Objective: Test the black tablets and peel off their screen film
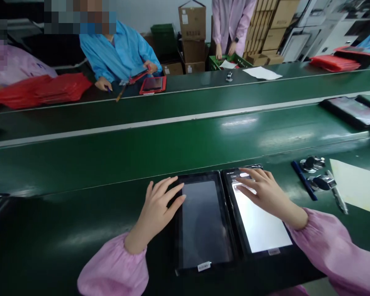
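Observation:
Two black tablets lie side by side on the green bench in front of me. The left tablet has a dark screen. My left hand rests flat at its left edge, fingers stretched out onto the frame. The right tablet shows a bright white screen. Over its top part hovers my right hand, fingers spread and touching the screen. Neither hand holds anything. Both arms wear pink sleeves.
A blue pen, metal parts and a white sheet lie to the right. More tablets sit on the conveyor belt at far right. Across it, a person in blue handles red-cased tablets; cardboard boxes stand behind.

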Demonstrator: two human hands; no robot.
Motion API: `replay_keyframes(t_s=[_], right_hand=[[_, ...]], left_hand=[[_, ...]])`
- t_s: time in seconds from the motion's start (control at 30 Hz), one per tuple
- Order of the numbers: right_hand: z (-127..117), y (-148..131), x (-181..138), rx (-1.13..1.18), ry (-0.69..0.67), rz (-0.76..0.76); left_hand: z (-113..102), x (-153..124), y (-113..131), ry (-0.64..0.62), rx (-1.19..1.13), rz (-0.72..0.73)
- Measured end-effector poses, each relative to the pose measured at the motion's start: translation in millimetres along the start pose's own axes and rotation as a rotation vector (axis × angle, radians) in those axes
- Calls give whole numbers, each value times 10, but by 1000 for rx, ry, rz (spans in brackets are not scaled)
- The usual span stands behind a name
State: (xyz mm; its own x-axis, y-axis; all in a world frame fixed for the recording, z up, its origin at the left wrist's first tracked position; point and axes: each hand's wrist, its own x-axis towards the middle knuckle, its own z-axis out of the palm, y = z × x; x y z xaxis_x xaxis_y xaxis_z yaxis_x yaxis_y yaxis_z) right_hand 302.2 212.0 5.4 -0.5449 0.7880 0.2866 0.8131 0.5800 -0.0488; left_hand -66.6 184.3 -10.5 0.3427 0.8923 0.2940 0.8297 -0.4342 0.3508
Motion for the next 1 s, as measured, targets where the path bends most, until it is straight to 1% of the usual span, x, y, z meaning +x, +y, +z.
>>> replay_keyframes(t_s=[0.07, 0.13, 0.27, 0.37, 0.47, 0.57, 0.67, 0.77, 0.83, 0.87, 0.93, 1.0], right_hand=[[88, 17, 77, -17, -10, 19], [152, 21, 114, -42, -9, 21], [198, 37, 80, -64, 8, 1], [204, 68, 49, -44, 14, 1], [221, 90, 58, 24, -2, 20], [255, 90, 119, 85, -16, 35], [286, 95, 188, 127, -21, 49], [279, 173, 122, 168, -18, 53], [255, 282, -43, 265, 21, 109], [246, 348, -146, 358, 54, 182], [241, 486, -331, 640, 140, 412], [259, 602, -407, 891, 193, 611]], left_hand=[[63, 123, -27, 6, 26, 36], [140, 183, -48, 18, 48, 63], [238, 138, -81, 32, 59, 75], [245, 83, -96, 29, 51, 73], [234, 76, -101, 12, 22, 59], [234, 132, -97, 3, -16, 42], [227, 215, -73, -12, -103, 4], [180, 173, -16, 5, -254, -109], [144, 31, 24, 69, -408, -257], [138, -56, 37, 120, -503, -346], [165, -191, 39, 252, -695, -519], [240, -191, 16, 371, -838, -634]])
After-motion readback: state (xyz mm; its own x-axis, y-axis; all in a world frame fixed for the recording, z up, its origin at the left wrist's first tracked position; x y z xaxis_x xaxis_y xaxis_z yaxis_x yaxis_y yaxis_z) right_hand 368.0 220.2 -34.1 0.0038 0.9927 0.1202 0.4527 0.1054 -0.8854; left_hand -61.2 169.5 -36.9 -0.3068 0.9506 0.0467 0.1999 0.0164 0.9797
